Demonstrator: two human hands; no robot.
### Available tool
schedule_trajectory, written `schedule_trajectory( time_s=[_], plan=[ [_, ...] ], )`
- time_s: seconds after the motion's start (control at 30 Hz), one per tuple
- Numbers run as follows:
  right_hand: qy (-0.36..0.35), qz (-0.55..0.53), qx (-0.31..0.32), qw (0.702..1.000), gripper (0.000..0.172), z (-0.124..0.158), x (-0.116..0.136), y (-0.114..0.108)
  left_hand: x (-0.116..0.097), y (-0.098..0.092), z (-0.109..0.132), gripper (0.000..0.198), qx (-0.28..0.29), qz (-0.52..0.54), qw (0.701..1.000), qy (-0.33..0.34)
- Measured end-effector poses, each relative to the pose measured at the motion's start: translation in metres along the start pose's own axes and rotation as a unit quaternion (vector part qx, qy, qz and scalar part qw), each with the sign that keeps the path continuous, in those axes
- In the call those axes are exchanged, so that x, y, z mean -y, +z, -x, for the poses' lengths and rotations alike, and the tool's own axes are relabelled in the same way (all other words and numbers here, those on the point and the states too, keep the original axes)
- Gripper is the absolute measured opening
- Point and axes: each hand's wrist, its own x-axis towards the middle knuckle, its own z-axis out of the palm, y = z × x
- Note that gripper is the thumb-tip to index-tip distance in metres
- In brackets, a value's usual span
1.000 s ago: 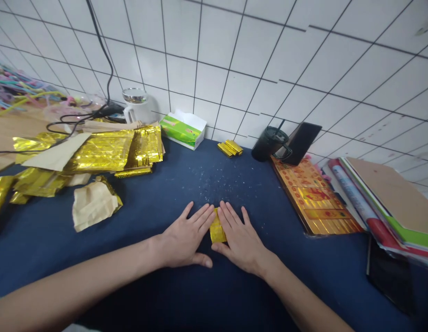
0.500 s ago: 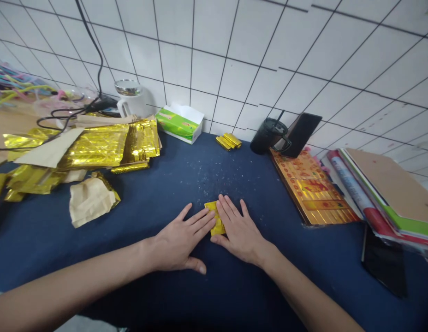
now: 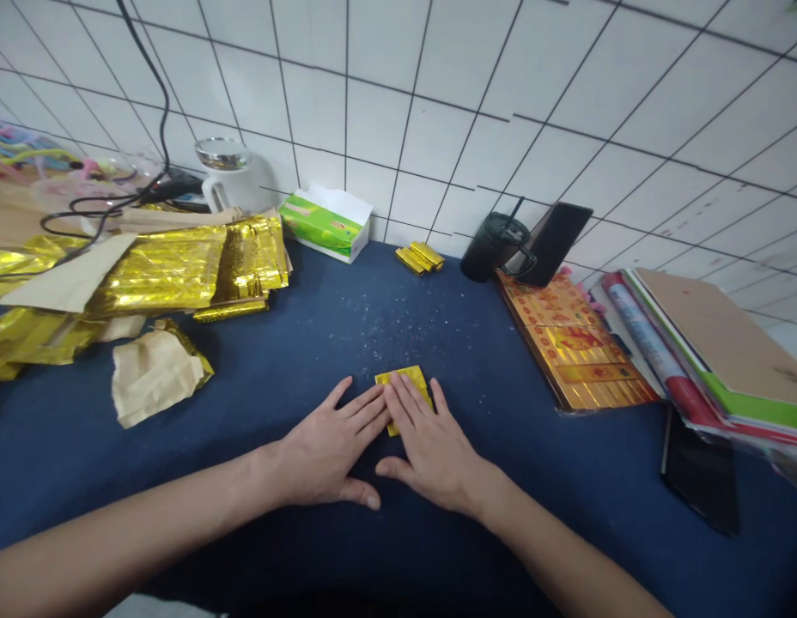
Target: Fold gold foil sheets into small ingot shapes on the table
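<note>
A small folded piece of gold foil paper [image 3: 404,375] lies flat on the dark blue tabletop [image 3: 295,369], partly covered by my fingers. My left hand [image 3: 337,446] is open, palm down, its fingertips at the paper's left edge. Across the paper's middle rests my right hand [image 3: 430,446], also open and flat, with its fingertips meeting those of the left. The thumbs of both hands stand apart from the fingers. How the paper is folded under the right hand is hidden.
Gold foil sheets [image 3: 160,266] are heaped at the left, near a crumpled paper piece [image 3: 155,378]. At the back are a tissue pack [image 3: 325,227], small gold rolls [image 3: 420,257], a black mug [image 3: 492,249] and a phone [image 3: 556,245]. Orange-gold printed sheets [image 3: 579,343] lie right.
My right hand has slid left over the gold paper to meet the left fingertips, so more of the paper's right side shows. My left hand has barely moved. The view has shifted slightly.
</note>
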Motion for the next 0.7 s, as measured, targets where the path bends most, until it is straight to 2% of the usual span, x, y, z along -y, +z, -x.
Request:
schedule_trajectory(
  time_s=[0.13,0.27,0.4,0.47,0.57,0.7],
  plan=[
    [0.030,0.021,-0.005,0.999,0.073,0.007,-0.019,0.008,0.001,0.002,0.001,0.094,-0.004,0.002,1.000,-0.007],
    [0.051,0.008,-0.010,0.999,0.077,0.010,-0.025,0.006,0.001,0.003,0.002,0.094,-0.001,0.001,1.000,-0.006],
    [0.040,-0.096,0.003,0.995,0.074,0.016,-0.035,-0.008,0.000,0.001,0.002,0.092,0.002,-0.006,1.000,-0.007],
    [0.070,-0.137,-0.052,0.987,0.059,0.021,-0.041,-0.015,-0.001,0.000,0.002,0.092,0.002,-0.007,1.000,-0.007],
    [0.071,-0.109,-0.114,0.985,0.039,0.028,-0.044,-0.020,-0.001,-0.001,0.002,0.092,0.002,-0.008,1.000,-0.008],
    [0.006,-0.014,-0.091,0.996,0.042,0.027,-0.036,-0.016,-0.001,-0.002,0.002,0.089,0.002,-0.007,1.000,-0.009]
  ],
)
